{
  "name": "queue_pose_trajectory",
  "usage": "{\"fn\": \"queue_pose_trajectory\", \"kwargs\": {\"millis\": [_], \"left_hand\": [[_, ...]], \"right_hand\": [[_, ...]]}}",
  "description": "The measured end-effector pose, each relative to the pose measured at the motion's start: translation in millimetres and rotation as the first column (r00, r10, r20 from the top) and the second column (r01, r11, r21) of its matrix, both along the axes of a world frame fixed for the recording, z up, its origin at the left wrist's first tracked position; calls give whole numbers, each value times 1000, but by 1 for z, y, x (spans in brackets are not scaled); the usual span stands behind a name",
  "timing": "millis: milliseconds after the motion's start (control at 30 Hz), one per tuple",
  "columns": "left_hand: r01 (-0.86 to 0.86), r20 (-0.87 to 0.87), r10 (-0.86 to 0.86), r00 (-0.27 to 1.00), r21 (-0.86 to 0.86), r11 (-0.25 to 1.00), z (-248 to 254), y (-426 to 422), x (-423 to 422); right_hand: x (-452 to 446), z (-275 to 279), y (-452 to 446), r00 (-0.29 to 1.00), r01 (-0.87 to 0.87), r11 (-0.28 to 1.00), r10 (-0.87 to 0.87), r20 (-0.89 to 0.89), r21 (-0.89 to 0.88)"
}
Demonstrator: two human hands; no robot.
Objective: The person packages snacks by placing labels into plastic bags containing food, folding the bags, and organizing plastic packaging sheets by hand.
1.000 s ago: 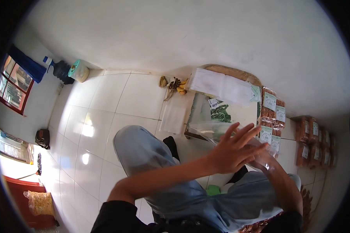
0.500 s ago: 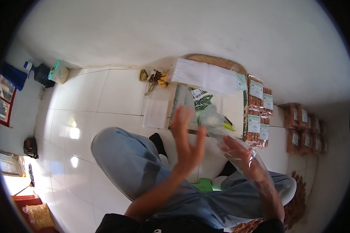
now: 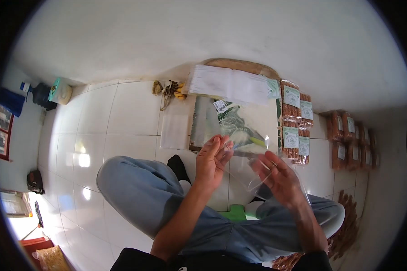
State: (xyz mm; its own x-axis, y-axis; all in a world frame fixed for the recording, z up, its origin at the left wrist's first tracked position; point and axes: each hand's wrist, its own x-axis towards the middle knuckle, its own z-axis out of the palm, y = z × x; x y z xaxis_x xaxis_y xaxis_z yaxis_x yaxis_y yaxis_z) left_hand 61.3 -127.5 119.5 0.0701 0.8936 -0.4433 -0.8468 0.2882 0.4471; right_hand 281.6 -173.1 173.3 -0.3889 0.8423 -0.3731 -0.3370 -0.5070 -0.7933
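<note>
Over my lap, a clear plastic bag [image 3: 242, 174] spans the gap between my two hands. My left hand [image 3: 210, 158] pinches its edge with thumb and fingertips. On the other side, my right hand [image 3: 281, 179] has curved fingers against the film, holding it; the film also shows beside that wrist, and its exact outline is hard to make out. Beyond the hands lies a flat box [image 3: 260, 119] with a green-and-white printed top. Something yellow-green [image 3: 257, 142] on it shows blurred through the plastic.
A stack of white sheets [image 3: 230, 83] lies at the box's far side. Labelled packs of brown sticks [image 3: 291, 135] stand right of the box, with more packs [image 3: 341, 151] farther right. Loose brown sticks [image 3: 346, 226] lie by my right knee. Bananas [image 3: 178, 90] sit near the wall.
The bag, earlier drawn over my right hand and forearm, now stretches between both hands. My left hand, earlier spread and apart from it, has closed on its edge. The view has shifted slightly.
</note>
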Motion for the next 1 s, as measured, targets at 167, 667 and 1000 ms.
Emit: {"fn": "queue_pose_trajectory", "kwargs": {"millis": [167, 667, 1000], "left_hand": [[-43, 40, 41, 998, 37, 998, -5, 1, 3], [-418, -126, 414, 902, -9, 908, -11, 35, -41], [-327, -29, 328, 944, 36, 944, -40, 69, -51]], "right_hand": [[-6, -1, -1, 944, 51, 999, -44, -327, 13], [19, 14, 22, 901, -2, 996, -37, -432, -89], [42, 4, 11, 893, 201, 979, -188, -409, -11]]}}
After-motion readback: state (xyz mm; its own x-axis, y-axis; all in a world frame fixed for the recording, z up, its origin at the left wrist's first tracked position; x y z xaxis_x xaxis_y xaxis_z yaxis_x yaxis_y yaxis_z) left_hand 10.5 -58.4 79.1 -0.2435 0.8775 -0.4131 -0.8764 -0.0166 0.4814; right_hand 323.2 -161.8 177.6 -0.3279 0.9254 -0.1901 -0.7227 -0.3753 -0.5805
